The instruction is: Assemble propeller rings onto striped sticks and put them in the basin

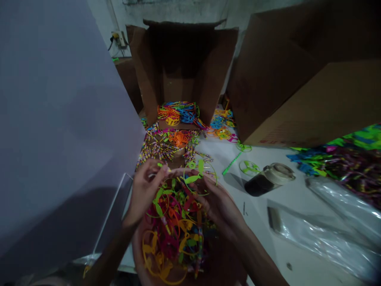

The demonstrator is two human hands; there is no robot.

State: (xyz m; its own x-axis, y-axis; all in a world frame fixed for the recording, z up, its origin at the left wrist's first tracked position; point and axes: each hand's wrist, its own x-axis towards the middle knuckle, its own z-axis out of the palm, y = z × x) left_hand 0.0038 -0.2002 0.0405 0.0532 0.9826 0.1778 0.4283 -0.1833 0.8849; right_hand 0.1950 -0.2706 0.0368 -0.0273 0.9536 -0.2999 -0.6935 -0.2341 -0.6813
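My left hand [145, 188] is closed in a pinch on a small yellow-green stick [160, 165]; most of the stick is hidden by the fingers. My right hand [218, 200] holds a light green ringed propeller [193, 179], its fingers under and behind the ring. Both hands are over a pinkish tub [137, 242]. Inside the tub lies a tangle of ringed propellers in green, orange, red and yellow, such as a yellow one [165, 274], mixed with patterned sticks [200, 238].
Behind the tub, an open cardboard box [177, 89] spills propellers and many short sticks [160, 149]. On the white table [256, 234] stand a dark-filled jar [268, 178], a green twisted stick [231, 163] and clear plastic bags [315, 234]. A large carton [315, 99] is at right.
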